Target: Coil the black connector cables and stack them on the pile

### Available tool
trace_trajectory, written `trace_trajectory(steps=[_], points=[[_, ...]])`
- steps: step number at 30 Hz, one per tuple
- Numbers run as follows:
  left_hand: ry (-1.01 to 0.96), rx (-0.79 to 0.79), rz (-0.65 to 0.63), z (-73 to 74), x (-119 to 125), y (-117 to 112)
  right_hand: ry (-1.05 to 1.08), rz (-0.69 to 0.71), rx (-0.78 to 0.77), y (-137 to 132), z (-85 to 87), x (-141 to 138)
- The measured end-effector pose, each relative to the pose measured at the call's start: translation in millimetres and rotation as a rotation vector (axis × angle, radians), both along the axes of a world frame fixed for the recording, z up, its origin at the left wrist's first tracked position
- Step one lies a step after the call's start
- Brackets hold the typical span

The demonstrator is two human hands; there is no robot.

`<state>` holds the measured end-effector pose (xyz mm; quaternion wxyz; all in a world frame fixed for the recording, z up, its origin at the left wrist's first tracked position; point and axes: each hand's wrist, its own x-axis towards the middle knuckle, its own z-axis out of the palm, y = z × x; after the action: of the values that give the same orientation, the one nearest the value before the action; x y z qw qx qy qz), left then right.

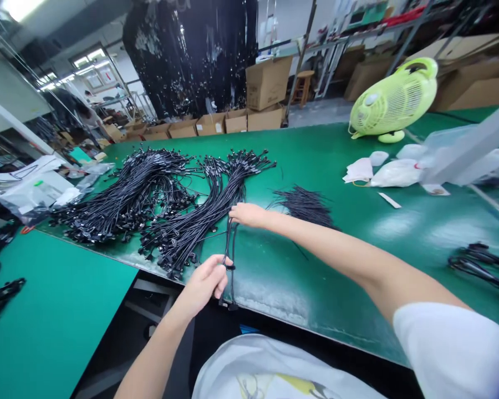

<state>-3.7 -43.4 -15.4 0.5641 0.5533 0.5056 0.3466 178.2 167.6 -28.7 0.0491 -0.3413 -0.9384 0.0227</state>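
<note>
My left hand point(209, 280) is closed around a black cable point(233, 244) near the table's front edge, thumb and fingers pinching it beside a small dark band. Farther up the same doubled cable, my right hand point(248, 215) has its fingers closed on it. The cable's plug ends hang just over the edge below my left hand. Directly left of both hands lies a bundle of black cables point(208, 213) with connectors at the ends. A larger heap of similar cables point(128, 194) spreads beyond it. Short, thin black strips point(308, 206) are piled under and behind my right forearm.
A light-green fan point(395, 100) stands at the back right of the green table point(274, 282), near white plastic bags point(397, 173). Coiled black cables point(480, 263) lie far right. Cardboard boxes point(210, 124) line the far side. A gap separates a second green table point(62, 305) at left.
</note>
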Motion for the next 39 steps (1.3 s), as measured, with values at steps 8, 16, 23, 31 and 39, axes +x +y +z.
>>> trace_trajectory(steps=[8, 16, 23, 31, 39], points=[[0.885, 0.471, -0.095, -37.3, -72, 37, -0.083, 0.039, -0.094, 1, -27.0, 31], [1.333, 0.485, 0.042, -41.5, -87, 132, -0.047, 0.008, -0.016, 18, -27.9, -41], [1.358, 0.52, 0.022, -52.8, -92, 134, -0.107, 0.126, 0.061, 10, -33.0, -63], [1.331, 0.596, 0.16, -17.9, -179, 114, -0.187, 0.236, 0.097, -20, -0.1, -2], [1.145, 0.789, -0.032, -0.8, -95, 105, 0.065, 0.123, 0.225, -23, 25.9, 52]])
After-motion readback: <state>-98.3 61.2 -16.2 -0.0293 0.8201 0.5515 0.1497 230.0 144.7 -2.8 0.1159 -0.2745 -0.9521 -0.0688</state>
